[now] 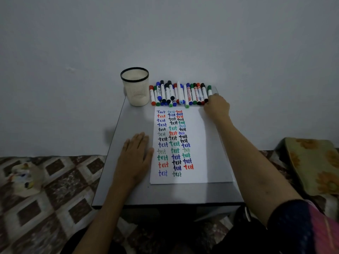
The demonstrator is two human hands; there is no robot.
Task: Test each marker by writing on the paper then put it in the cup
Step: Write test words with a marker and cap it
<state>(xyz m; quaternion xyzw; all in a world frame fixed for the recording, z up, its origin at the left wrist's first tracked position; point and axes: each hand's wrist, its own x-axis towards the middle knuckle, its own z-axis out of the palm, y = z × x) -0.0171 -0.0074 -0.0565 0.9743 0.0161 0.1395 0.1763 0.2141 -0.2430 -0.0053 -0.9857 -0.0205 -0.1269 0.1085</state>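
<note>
Small grey table [165, 193] pushed against a pale wall [73, 43]. At the back left corner, upright, a cream slotted cup [136, 88] with a black rim. Just right of it, a crowded row of whiteboard markers [180, 94] along the back edge, caps red, green, blue and black, some lying over others. In front of the row, a white paper [214, 153] set lengthwise, filled with three columns of "test" in blue, red, black and green. Left hand [134, 160] palm-down on the table just beside the paper's left edge, fingers straight and close together, thumb at the sheet's border. Right hand [217, 107] stretched out to the right end of the row, fingertips hidden at the green-capped marker [209, 90] there; clamped on it or merely touching, impossible to tell. Patterned floor covering [45, 189] below, floral cushion [311, 165] at the right.
</note>
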